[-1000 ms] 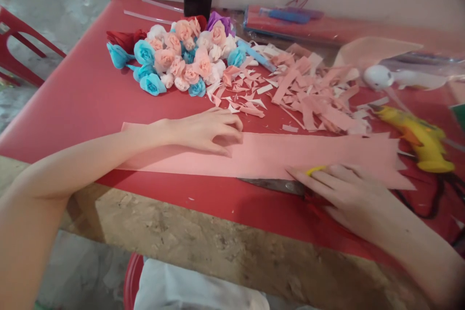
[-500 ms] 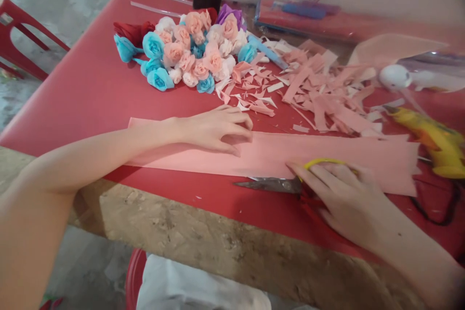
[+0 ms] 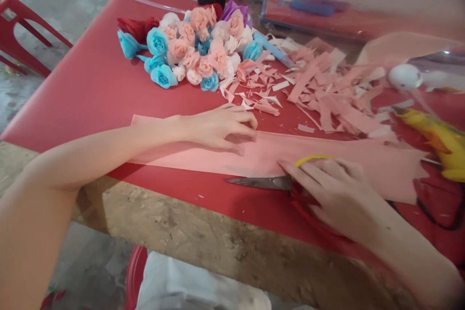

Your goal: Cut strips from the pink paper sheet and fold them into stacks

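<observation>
A long strip of pink crepe paper [image 3: 203,157] lies along the front of the red tabletop, its right end cut into uneven points. My left hand [image 3: 227,128] rests on the strip near its middle, fingers spread and slightly bent, pressing it down without gripping anything. In my right hand [image 3: 337,191] is a pair of scissors [image 3: 265,183] with a yellow handle loop, the blades pointing left at the strip's front edge. The blades look closed together. The palm hides the rest of the handle, and the right forearm passes close to the strip's right end.
Paper roses [image 3: 192,51] in pink, white, blue and red are bunched at the back. Beside them lies a heap of paper scraps [image 3: 327,87]. A yellow glue gun [image 3: 436,138] sits at the right. The table's bare board edge [image 3: 174,218] runs along the front.
The scissors in my right hand have moved slightly left along the strip's front edge, and their blades have come together. My left hand stays on the paper. The view has shifted a little.
</observation>
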`<move>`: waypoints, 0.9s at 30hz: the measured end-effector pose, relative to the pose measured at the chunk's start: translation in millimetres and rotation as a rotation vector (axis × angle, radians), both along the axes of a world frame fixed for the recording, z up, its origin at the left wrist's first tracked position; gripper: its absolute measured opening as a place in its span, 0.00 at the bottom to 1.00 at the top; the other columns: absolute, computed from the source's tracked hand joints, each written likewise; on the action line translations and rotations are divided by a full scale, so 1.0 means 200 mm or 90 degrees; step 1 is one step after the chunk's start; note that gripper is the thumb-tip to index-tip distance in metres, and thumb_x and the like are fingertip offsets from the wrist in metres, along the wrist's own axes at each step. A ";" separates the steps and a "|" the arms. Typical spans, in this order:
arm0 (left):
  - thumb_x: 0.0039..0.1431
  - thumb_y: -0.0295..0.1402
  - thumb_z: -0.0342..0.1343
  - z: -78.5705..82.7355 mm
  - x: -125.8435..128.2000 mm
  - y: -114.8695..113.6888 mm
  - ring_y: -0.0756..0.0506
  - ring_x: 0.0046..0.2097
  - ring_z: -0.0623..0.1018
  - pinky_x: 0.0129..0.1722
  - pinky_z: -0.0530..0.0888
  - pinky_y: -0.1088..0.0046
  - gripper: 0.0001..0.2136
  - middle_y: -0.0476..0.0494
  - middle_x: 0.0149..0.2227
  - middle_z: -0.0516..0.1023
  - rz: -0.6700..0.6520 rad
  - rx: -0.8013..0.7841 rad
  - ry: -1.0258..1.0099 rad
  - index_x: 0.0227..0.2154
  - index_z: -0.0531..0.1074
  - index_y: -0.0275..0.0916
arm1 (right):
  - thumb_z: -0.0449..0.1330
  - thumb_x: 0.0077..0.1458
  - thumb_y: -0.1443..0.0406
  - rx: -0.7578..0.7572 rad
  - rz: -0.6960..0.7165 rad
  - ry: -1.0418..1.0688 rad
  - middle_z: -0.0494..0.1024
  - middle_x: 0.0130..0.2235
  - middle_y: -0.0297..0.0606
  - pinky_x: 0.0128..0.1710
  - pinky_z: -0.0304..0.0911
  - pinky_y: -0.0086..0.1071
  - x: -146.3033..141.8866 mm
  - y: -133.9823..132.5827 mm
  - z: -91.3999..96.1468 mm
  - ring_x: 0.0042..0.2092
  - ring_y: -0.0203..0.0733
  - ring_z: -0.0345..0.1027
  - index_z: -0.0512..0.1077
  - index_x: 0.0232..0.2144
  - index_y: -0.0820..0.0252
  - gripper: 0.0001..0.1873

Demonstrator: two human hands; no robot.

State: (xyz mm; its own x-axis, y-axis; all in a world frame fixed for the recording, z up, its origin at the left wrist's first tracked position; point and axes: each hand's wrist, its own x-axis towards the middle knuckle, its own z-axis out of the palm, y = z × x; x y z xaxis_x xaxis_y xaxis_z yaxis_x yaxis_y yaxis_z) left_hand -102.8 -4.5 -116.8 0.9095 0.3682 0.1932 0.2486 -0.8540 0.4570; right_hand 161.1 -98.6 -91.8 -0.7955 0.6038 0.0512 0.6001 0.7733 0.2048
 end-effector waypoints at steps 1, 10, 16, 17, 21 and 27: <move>0.59 0.44 0.51 0.00 0.00 0.00 0.41 0.48 0.68 0.48 0.60 0.66 0.16 0.38 0.47 0.71 0.000 0.000 0.003 0.44 0.73 0.39 | 0.51 0.45 0.74 0.013 0.008 0.007 0.75 0.29 0.41 0.34 0.51 0.36 0.01 0.00 0.00 0.34 0.44 0.61 0.70 0.41 0.66 0.19; 0.58 0.45 0.52 -0.01 0.00 0.01 0.40 0.48 0.68 0.48 0.60 0.66 0.17 0.39 0.48 0.71 0.001 -0.012 0.007 0.44 0.72 0.41 | 0.47 0.50 0.76 0.060 0.030 0.029 0.75 0.26 0.39 0.32 0.52 0.35 0.02 -0.04 0.02 0.31 0.41 0.62 0.70 0.38 0.66 0.15; 0.58 0.44 0.52 0.00 0.00 0.00 0.41 0.48 0.68 0.48 0.60 0.67 0.17 0.38 0.47 0.71 0.001 -0.006 0.008 0.45 0.72 0.39 | 0.48 0.49 0.71 0.058 -0.049 0.015 0.77 0.32 0.46 0.32 0.51 0.39 0.00 -0.08 0.01 0.36 0.46 0.65 0.72 0.40 0.69 0.17; 0.58 0.44 0.52 0.00 0.00 0.00 0.41 0.48 0.68 0.48 0.60 0.67 0.17 0.38 0.47 0.71 0.002 -0.008 0.008 0.44 0.72 0.39 | 0.47 0.50 0.70 0.063 -0.050 0.013 0.77 0.32 0.47 0.32 0.51 0.39 -0.01 -0.08 0.01 0.36 0.47 0.64 0.72 0.39 0.70 0.17; 0.58 0.44 0.52 0.01 0.00 0.00 0.41 0.48 0.68 0.48 0.60 0.66 0.16 0.38 0.48 0.71 0.004 -0.019 0.008 0.44 0.73 0.41 | 0.47 0.53 0.68 0.058 -0.042 0.008 0.76 0.31 0.47 0.32 0.51 0.39 -0.05 -0.06 0.02 0.36 0.47 0.64 0.72 0.39 0.70 0.17; 0.57 0.43 0.53 0.00 0.01 0.00 0.40 0.48 0.68 0.49 0.60 0.65 0.15 0.39 0.48 0.71 0.008 -0.030 0.006 0.43 0.73 0.42 | 0.49 0.51 0.69 0.035 -0.028 -0.001 0.75 0.33 0.45 0.35 0.52 0.38 -0.11 -0.04 0.02 0.36 0.46 0.63 0.70 0.42 0.70 0.17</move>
State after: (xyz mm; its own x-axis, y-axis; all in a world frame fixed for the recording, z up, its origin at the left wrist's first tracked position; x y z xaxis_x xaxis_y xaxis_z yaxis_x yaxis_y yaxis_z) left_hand -101.2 -3.8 -117.4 0.9063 0.3880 0.1675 0.2635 -0.8286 0.4939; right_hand 138.2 -107.3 -88.2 -0.7681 0.6348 0.0839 0.6331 0.7332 0.2483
